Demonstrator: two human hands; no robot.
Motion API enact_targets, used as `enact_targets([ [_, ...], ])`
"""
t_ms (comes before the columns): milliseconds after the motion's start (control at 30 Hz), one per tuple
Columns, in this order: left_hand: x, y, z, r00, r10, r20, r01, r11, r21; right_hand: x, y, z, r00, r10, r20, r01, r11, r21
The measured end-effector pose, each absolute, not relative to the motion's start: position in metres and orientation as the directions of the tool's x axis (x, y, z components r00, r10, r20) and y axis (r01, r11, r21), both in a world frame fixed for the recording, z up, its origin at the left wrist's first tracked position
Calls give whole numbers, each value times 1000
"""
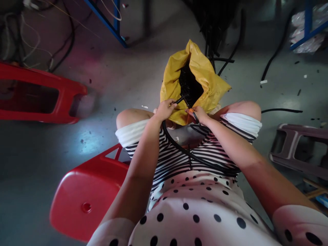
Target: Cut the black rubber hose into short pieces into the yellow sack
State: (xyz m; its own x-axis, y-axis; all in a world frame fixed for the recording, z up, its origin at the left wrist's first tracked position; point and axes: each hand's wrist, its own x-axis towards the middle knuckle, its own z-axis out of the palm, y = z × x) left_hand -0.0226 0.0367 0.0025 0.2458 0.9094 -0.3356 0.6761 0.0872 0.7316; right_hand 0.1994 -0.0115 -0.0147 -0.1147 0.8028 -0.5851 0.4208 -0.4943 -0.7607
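Note:
My left hand (165,110) is closed around a black corrugated tube (176,145), near its end. The tube's short end sticks out toward the bag, while the rest curves down over my lap to the right. In my right hand (200,114) is a pair of scissors (191,110) with orange and black handles, fingers wrapped round them. The blades are at the tube's end; whether they touch it I cannot tell. Just beyond both hands, between my knees, stands a yellow sack (173,80) with its mouth open and dark pieces inside.
A red stool (87,191) is close at my left, with another red stool (74,90) farther out. A greyish-purple stool (294,143) is on the right. Black tubes (275,56) and scraps lie on the floor beyond the sack. Blue metal legs (109,24) rise at the back.

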Motion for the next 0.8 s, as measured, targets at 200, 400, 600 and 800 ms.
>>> enact_targets([
  [200, -24, 36, 5, 254, 909, -330, 673, 78, 735, 201, -10, -10, -116, 794, -597, 433, -500, -750],
  [400, -27, 35, 6, 390, 845, -365, 656, 24, 755, 205, -8, -7, -129, 743, -657, 447, -548, -707],
  [600, -29, 37, 2, 260, 893, -366, 716, 76, 694, 202, -10, -16, -61, 783, -619, 499, -513, -698],
  [800, -23, 35, 9, 288, 886, -364, 661, 91, 745, 204, -8, -3, -87, 792, -604, 388, -531, -753],
])
